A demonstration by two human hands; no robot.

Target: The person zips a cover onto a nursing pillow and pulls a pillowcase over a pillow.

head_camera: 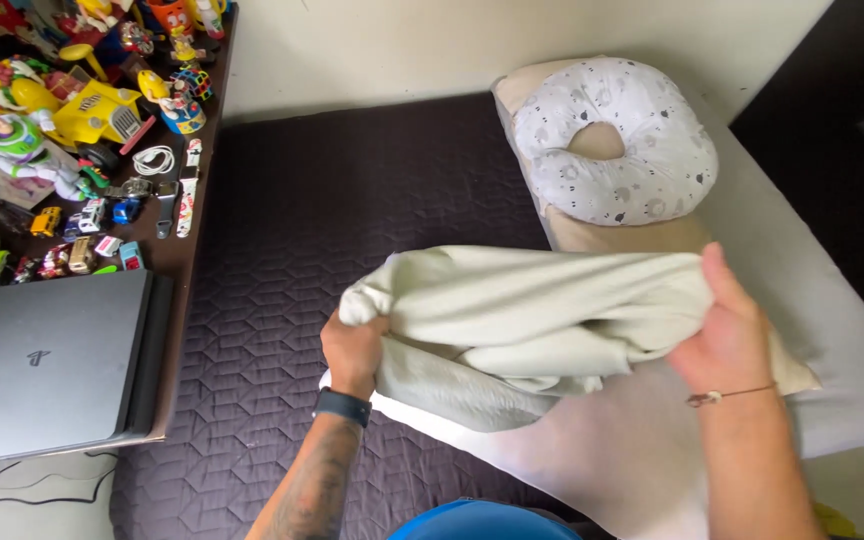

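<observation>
Both hands grip a bunched pale-green cloth (522, 320) above the quilted bed (282, 260): left hand (354, 352) fisted on its left end, right hand (724, 335) clutching the right end. Ring-shaped pillow (652, 150) lies beyond; desk (167, 260) of toys at left.

Left hand: we see our left hand (354, 350) gripping one bunched end of the pale cloth (522, 320).
Right hand: our right hand (727, 335) clutches the other end.
Beyond right hand: a ring-shaped spotted pillow (617, 140).
Left of left hand: a dark quilted bedcover (282, 250).
</observation>
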